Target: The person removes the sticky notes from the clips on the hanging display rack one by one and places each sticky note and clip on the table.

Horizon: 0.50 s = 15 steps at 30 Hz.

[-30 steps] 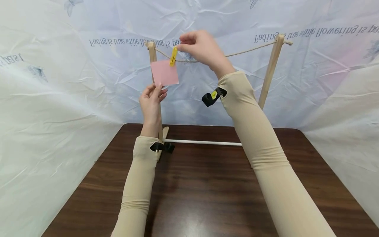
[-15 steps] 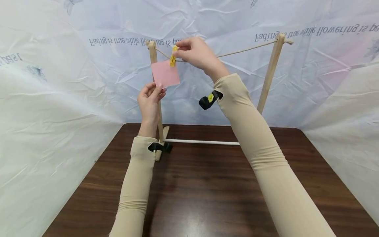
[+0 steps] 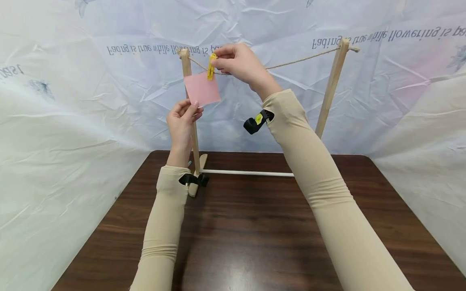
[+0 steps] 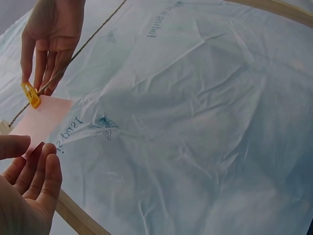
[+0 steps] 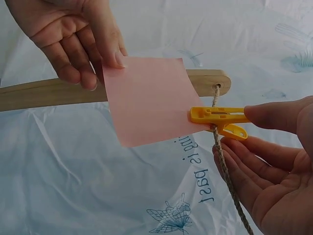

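A square sheet of pink paper [image 3: 202,89] hangs by its top edge from a yellow clothespin [image 3: 211,67], which clips it to the thin rope [image 5: 229,176]. With thumb and fingers my left hand [image 3: 182,121] pinches the paper's lower corner. My right hand [image 3: 242,64] holds the clothespin's upper end. In the right wrist view the thumb [image 5: 274,117] meets the tip of one clothespin arm and the fingers lie by the other. The left wrist view also shows the clothespin [image 4: 32,95] over the paper's edge, with the right hand above it.
Two wooden posts, the left post [image 3: 194,141] and the right post [image 3: 332,89], carry the rope. A white bar [image 3: 247,173] runs low between them. The frame stands on a dark wooden table [image 3: 233,226], with a printed white sheet [image 3: 276,24] behind.
My right hand has come left and down, its fingers now further over the clothespin's upper end. The left hand has shifted slightly left, still pinching the paper, which is tilted a little more.
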Each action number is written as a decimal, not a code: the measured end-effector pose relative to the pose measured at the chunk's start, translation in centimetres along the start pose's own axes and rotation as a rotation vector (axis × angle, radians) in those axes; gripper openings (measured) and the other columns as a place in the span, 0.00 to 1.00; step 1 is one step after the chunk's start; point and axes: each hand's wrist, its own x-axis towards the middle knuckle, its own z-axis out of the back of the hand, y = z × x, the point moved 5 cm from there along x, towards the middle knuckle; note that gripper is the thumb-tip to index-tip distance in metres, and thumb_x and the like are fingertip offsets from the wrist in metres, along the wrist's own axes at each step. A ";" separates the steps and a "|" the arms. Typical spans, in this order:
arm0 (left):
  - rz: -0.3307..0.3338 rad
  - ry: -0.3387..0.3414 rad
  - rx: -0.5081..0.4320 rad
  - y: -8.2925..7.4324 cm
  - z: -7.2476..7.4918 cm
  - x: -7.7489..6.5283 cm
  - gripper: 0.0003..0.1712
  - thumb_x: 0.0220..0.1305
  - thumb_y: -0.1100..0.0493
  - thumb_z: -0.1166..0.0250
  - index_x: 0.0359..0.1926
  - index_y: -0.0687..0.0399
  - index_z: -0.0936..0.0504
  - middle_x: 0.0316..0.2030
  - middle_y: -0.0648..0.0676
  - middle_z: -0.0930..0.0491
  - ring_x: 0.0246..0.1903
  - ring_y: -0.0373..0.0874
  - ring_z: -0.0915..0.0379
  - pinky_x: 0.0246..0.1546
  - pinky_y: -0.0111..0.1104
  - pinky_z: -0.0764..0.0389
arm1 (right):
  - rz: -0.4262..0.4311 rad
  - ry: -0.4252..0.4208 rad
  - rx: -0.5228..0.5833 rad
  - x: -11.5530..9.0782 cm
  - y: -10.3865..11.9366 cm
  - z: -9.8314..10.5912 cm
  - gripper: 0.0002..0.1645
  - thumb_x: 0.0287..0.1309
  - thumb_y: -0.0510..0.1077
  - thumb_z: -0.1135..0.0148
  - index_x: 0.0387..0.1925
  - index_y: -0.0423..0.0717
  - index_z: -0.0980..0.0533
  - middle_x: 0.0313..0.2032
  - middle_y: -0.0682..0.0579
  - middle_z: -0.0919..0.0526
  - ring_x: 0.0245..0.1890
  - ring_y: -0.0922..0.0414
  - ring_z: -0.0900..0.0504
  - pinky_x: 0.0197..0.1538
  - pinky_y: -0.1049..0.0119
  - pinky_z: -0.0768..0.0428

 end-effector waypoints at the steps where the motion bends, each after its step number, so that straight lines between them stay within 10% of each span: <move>1: 0.000 0.002 0.004 0.0 0.0 0.0 0.04 0.65 0.70 0.33 0.36 0.59 0.18 0.29 0.53 0.17 0.29 0.43 0.17 0.36 0.31 0.15 | 0.001 -0.001 0.003 0.0 0.0 0.0 0.28 0.68 0.47 0.36 0.66 0.43 0.26 0.58 0.49 0.19 0.54 0.52 0.21 0.56 0.68 0.21; 15: -0.014 0.039 0.117 -1.9 1.1 1.3 0.07 0.65 0.63 0.30 0.42 0.62 0.15 0.33 0.55 0.16 0.32 0.45 0.19 0.37 0.31 0.16 | 0.024 0.033 -0.069 0.1 0.5 -0.3 0.29 0.70 0.48 0.38 0.69 0.47 0.28 0.62 0.52 0.21 0.56 0.52 0.22 0.56 0.71 0.22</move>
